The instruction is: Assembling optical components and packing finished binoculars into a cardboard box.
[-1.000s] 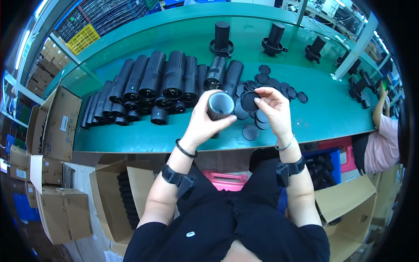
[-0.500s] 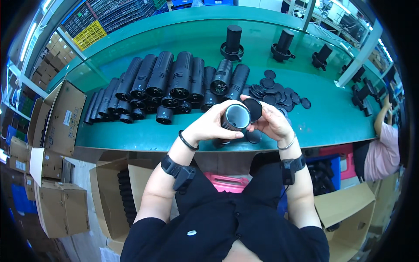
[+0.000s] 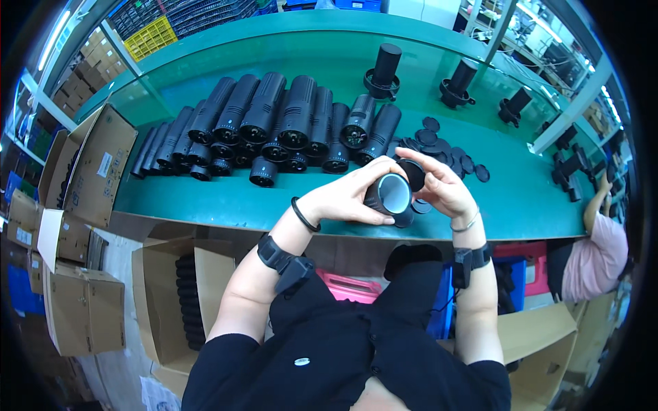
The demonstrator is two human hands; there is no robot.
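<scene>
Two grips work close together over the front part of the green counter (image 3: 219, 205). The left grip (image 3: 351, 196) is curled round a dark cylinder (image 3: 393, 194), its pale inner wall facing up toward the person. The right grip (image 3: 447, 186) pinches a black disc (image 3: 414, 176) at the upper right of that mouth; whether the two touch cannot be told. By the look of it, this piece is unfinished: the mouth is uncovered and the disc is not seated on it.

Beyond and left of the left grip lies a stack of black cylinders (image 3: 263, 113); their far ends face away, so how many are done cannot be told. Many loose discs (image 3: 429, 137) lie beyond the right grip, apparently unused. Straight beyond both grips, past the stack, stands an upright black cylinder in a ringed base (image 3: 387, 63).
</scene>
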